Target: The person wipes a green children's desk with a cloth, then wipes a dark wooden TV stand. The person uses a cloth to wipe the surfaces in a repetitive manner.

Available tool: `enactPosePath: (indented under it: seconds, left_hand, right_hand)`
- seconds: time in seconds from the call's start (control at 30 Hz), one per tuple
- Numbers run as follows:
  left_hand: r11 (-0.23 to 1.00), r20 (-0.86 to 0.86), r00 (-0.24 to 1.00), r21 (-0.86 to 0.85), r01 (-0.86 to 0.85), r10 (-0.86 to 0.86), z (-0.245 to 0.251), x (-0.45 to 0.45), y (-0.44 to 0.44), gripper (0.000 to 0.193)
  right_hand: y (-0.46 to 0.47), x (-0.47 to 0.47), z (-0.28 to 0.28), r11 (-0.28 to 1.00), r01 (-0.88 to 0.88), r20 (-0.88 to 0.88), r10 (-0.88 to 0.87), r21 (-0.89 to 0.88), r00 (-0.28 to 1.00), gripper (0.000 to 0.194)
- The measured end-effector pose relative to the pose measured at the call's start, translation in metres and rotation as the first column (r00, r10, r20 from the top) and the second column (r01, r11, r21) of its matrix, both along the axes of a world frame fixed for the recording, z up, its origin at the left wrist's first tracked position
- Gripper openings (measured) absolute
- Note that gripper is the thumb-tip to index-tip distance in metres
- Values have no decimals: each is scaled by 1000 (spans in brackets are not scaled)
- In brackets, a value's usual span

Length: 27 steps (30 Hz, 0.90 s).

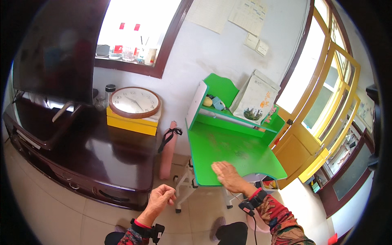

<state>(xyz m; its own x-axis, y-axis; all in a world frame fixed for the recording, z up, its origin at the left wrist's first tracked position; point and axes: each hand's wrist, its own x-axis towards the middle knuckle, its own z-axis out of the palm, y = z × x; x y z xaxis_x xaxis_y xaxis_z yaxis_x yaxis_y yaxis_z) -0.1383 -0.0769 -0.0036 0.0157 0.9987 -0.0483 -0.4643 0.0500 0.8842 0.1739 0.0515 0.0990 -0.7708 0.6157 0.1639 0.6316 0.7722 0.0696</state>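
Observation:
My right hand [226, 176] rests palm down near the front left edge of a green children's desk [223, 144], whose top bears dark scuff marks. Whether something lies under that palm cannot be told. My left hand [161, 197] hovers beside the dark wooden cabinet's front corner, fingers curled, with nothing visible in it. On the desk's shelf a white printed bag [255, 98] leans near a small blue object [218, 103] and a yellowish one [207, 101]. Both wrists wear black straps with small devices.
A dark glossy cabinet [122, 159] holds a television [55, 52] and a round wall clock [134, 102] lying on a yellow box [131, 125]. A pink rolled item [169, 153] with a black tie stands between cabinet and desk. A yellow door [294, 147] is at the right.

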Motion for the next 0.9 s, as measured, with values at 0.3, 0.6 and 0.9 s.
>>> enactPosePath:
  seconds: [0.3, 0.6, 0.9]
  left_hand:
    - [995, 11, 998, 80, -61, 60, -4, -5, -2, 14]
    - [999, -28, 999, -23, -31, 31, 6, -16, 4, 12]
    - [998, -67, 997, -53, -35, 31, 4, -25, 5, 13]
  right_hand:
    - [15, -87, 20, 951, -292, -84, 285, -101, 955, 58]
    - [154, -122, 11, 964, -191, -33, 189, -185, 982, 62]
    - [198, -150, 1, 994, -88, 20, 90, -63, 996, 54]
